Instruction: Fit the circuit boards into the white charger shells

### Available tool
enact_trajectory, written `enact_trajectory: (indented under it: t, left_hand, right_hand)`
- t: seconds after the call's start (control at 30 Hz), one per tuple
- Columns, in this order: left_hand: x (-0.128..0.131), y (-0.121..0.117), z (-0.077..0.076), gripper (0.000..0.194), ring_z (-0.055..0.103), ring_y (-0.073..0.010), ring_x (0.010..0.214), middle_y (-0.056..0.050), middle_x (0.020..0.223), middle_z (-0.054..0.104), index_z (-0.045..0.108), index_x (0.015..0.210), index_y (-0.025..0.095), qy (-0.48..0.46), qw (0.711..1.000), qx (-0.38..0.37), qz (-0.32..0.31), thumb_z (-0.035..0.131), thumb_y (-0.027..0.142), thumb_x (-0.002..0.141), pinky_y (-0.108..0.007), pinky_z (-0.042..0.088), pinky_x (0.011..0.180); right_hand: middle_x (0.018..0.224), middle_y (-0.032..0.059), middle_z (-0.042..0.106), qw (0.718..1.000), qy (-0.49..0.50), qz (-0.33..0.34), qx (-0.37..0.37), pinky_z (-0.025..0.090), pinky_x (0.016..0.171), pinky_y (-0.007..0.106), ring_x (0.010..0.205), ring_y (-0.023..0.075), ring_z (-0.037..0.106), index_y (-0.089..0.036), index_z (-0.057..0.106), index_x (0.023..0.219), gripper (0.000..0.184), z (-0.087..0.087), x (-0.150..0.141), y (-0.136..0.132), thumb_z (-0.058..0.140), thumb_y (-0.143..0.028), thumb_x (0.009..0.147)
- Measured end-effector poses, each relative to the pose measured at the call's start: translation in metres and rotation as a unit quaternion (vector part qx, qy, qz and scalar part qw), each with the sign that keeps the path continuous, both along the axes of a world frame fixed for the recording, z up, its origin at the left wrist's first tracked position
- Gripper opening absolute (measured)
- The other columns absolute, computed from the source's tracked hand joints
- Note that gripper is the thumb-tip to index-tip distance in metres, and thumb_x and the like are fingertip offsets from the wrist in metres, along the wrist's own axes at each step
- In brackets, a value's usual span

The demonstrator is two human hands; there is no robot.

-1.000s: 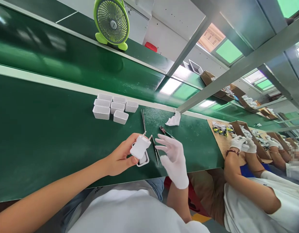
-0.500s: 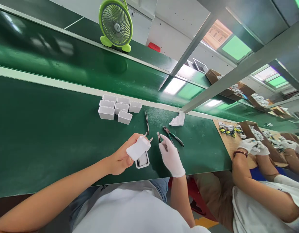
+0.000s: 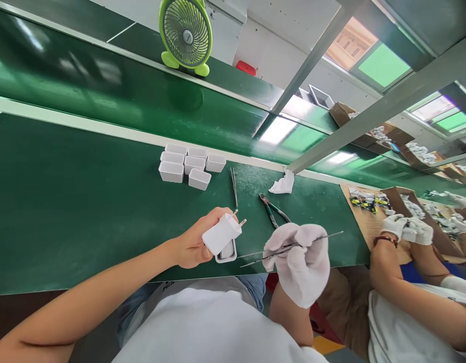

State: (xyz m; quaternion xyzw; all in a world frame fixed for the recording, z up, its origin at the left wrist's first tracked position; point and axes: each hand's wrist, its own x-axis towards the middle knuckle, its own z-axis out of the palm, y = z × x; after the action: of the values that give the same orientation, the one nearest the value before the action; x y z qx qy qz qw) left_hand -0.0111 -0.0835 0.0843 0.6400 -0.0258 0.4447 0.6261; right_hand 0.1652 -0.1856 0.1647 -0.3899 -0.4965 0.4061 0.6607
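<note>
My bare left hand (image 3: pixel 195 243) is closed around a white two-pin plug adapter (image 3: pixel 222 234), its metal pins pointing up and to the right. Just below the adapter shows a white open shell (image 3: pixel 228 252) with a silvery insert; whether the hand touches it I cannot tell. To the right, my white-gloved right hand (image 3: pixel 298 264) grips metal tweezers (image 3: pixel 280 249), their two thin tips spread toward the shell. A second pair of tweezers (image 3: pixel 234 186) and dark-handled cutting pliers (image 3: pixel 272 209) lie on the table beyond my hands.
Several white open boxes (image 3: pixel 195 164) stand grouped near the back edge of the green table (image 3: pixel 85 201). A crumpled white cloth (image 3: pixel 282 182) lies by the post. On the shelf stands a green fan (image 3: pixel 186 35). At right, a co-worker's gloved hands (image 3: pixel 406 229) work beside a cardboard box (image 3: pixel 401 199).
My right hand has moved right and toward me, turned over, and now holds tweezers; the slim tool by its fingers has left the table. The left hand still holds the adapter. The view shifted slightly.
</note>
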Motion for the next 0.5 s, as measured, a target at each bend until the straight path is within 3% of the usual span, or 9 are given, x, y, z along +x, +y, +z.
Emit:
enact_trajectory:
  t: [0.5]
  left_hand:
    - [-0.0003,-0.0027,0.0028,0.058,0.051,-0.0207,0.084,-0.006,0.094,0.052,0.049,0.124,0.025,0.012,1.0,-0.011,-0.002,0.053,0.071,0.089,-0.033,0.048,0.07]
  right_hand:
    - [0.092,0.0005,0.069,0.999,-0.009,0.042,0.001,0.056,0.048,0.019,0.057,0.0104,0.068,-0.027,0.047,0.103,0.011,-0.0016,-0.0021,-0.0009,0.054,-0.017,0.104]
